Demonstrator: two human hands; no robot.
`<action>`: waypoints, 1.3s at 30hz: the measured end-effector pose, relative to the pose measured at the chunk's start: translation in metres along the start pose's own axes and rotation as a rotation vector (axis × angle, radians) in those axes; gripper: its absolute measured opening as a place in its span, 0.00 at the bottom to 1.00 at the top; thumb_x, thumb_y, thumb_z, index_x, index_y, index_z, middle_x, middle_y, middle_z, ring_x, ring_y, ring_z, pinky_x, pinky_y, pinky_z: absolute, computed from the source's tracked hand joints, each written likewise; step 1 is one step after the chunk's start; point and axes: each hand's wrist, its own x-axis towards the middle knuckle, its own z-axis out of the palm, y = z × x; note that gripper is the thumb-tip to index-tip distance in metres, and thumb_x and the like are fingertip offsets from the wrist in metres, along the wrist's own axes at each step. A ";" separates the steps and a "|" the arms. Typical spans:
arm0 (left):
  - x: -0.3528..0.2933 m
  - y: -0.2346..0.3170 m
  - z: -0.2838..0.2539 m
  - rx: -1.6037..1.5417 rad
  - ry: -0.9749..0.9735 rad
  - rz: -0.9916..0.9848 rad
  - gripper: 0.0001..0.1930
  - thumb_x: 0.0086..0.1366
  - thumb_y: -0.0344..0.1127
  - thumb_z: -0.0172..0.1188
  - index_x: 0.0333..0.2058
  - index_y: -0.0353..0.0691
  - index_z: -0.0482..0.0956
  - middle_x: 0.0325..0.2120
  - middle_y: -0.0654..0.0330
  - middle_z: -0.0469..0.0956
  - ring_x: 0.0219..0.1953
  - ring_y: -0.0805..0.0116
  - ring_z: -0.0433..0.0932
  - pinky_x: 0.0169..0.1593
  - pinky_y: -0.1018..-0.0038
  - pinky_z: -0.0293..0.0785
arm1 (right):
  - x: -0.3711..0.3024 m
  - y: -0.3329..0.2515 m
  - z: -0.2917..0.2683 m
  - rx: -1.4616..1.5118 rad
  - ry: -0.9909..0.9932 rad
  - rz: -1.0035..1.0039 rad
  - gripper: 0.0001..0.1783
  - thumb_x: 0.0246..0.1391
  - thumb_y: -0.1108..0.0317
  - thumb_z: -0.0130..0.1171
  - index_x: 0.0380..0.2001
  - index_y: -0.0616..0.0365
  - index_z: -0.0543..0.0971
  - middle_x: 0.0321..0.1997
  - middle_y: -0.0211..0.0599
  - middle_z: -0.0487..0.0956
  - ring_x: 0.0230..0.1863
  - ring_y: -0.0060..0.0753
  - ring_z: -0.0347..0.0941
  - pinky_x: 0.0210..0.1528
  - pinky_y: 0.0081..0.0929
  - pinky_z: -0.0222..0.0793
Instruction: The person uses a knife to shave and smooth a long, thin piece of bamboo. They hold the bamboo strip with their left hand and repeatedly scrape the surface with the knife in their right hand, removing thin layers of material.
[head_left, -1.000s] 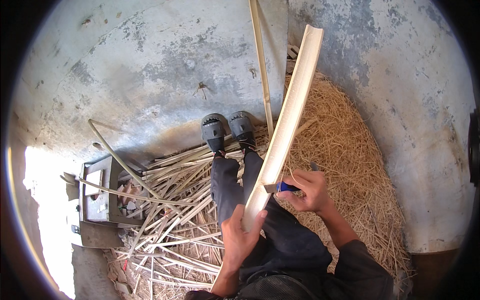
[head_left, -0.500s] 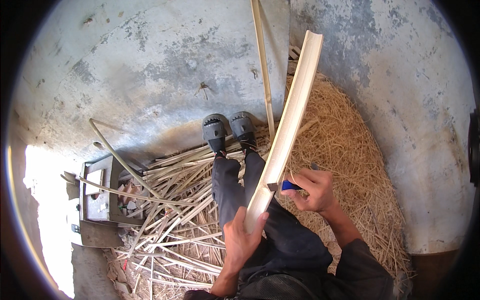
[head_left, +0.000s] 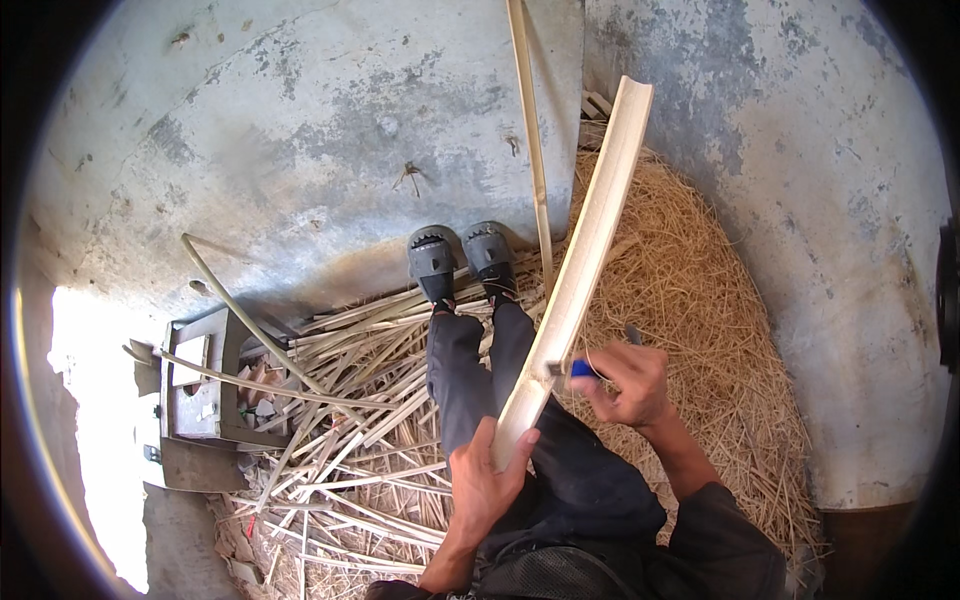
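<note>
A long split bamboo piece (head_left: 592, 235) slants up and away from me, its pale hollow side facing up. My left hand (head_left: 488, 478) is closed round its near end, thumb along the right edge. In my right hand (head_left: 630, 385), fingers are wrapped round a small bladed hand tool (head_left: 582, 370) with a blue part. Its short metal blade reaches into the hollow, at the ridge across the bamboo just beyond my left hand. Most of the tool's handle is hidden in my fist; its exact kind is unclear.
Loose bamboo strips (head_left: 340, 470) cover the floor at left, near a worn box (head_left: 205, 390). A heap of fine shavings (head_left: 690, 270) lies at right. One long strip (head_left: 530, 130) leans on the stained wall (head_left: 330, 120). My sandalled feet (head_left: 432, 255) stand near the wall.
The blade and my right hand have shifted slightly to the right along the ridge. The far end of the bamboo has dipped a little toward me. My left hand keeps its hold.
</note>
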 end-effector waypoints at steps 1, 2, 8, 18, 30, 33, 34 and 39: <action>-0.002 -0.002 -0.001 0.046 -0.016 0.009 0.22 0.70 0.43 0.73 0.28 0.35 0.71 0.18 0.43 0.79 0.22 0.44 0.85 0.26 0.58 0.75 | 0.000 0.005 0.000 0.007 0.041 0.015 0.17 0.57 0.55 0.77 0.39 0.58 0.88 0.29 0.36 0.84 0.24 0.38 0.82 0.26 0.30 0.75; -0.008 -0.005 -0.001 0.031 -0.030 -0.014 0.22 0.70 0.44 0.73 0.28 0.35 0.71 0.19 0.43 0.80 0.23 0.43 0.85 0.27 0.58 0.76 | 0.003 0.011 -0.003 0.018 0.074 0.071 0.17 0.58 0.56 0.76 0.39 0.59 0.88 0.30 0.37 0.85 0.25 0.38 0.82 0.27 0.30 0.75; -0.019 -0.007 -0.005 -0.106 -0.069 -0.084 0.21 0.67 0.44 0.75 0.32 0.34 0.74 0.17 0.48 0.76 0.19 0.54 0.78 0.28 0.62 0.72 | 0.016 0.022 -0.016 0.037 0.076 0.152 0.14 0.60 0.60 0.75 0.38 0.61 0.87 0.31 0.39 0.86 0.27 0.37 0.84 0.28 0.30 0.78; 0.027 -0.025 0.020 -0.109 -0.023 0.145 0.27 0.63 0.40 0.79 0.53 0.33 0.78 0.33 0.48 0.86 0.33 0.56 0.86 0.40 0.65 0.79 | 0.023 0.017 -0.016 0.026 0.052 0.124 0.15 0.61 0.58 0.75 0.37 0.59 0.86 0.31 0.37 0.85 0.27 0.36 0.84 0.28 0.30 0.78; 0.031 -0.012 0.042 -0.121 0.219 0.233 0.23 0.59 0.34 0.81 0.49 0.28 0.87 0.25 0.57 0.77 0.24 0.71 0.72 0.28 0.72 0.65 | 0.025 0.023 -0.025 -0.073 0.006 0.026 0.16 0.59 0.55 0.76 0.38 0.55 0.86 0.30 0.36 0.85 0.24 0.39 0.82 0.26 0.33 0.76; 0.027 -0.012 0.038 -0.115 0.198 0.195 0.23 0.58 0.35 0.82 0.49 0.27 0.87 0.25 0.55 0.78 0.24 0.70 0.73 0.28 0.71 0.66 | 0.024 0.029 -0.021 -0.105 -0.013 0.010 0.16 0.59 0.54 0.75 0.38 0.55 0.86 0.30 0.35 0.84 0.24 0.39 0.81 0.25 0.34 0.75; 0.026 -0.013 0.036 -0.114 0.191 0.182 0.23 0.58 0.35 0.82 0.49 0.27 0.87 0.24 0.55 0.78 0.24 0.69 0.73 0.28 0.70 0.67 | 0.024 0.031 -0.020 -0.121 -0.027 0.004 0.16 0.60 0.54 0.75 0.38 0.55 0.86 0.29 0.35 0.84 0.23 0.39 0.81 0.25 0.34 0.75; 0.016 -0.025 0.032 -0.097 0.154 0.132 0.23 0.59 0.35 0.81 0.49 0.27 0.87 0.26 0.52 0.82 0.25 0.67 0.77 0.30 0.70 0.71 | 0.024 0.060 -0.010 -0.109 0.111 0.127 0.17 0.63 0.52 0.72 0.41 0.56 0.88 0.29 0.35 0.84 0.23 0.32 0.80 0.23 0.31 0.73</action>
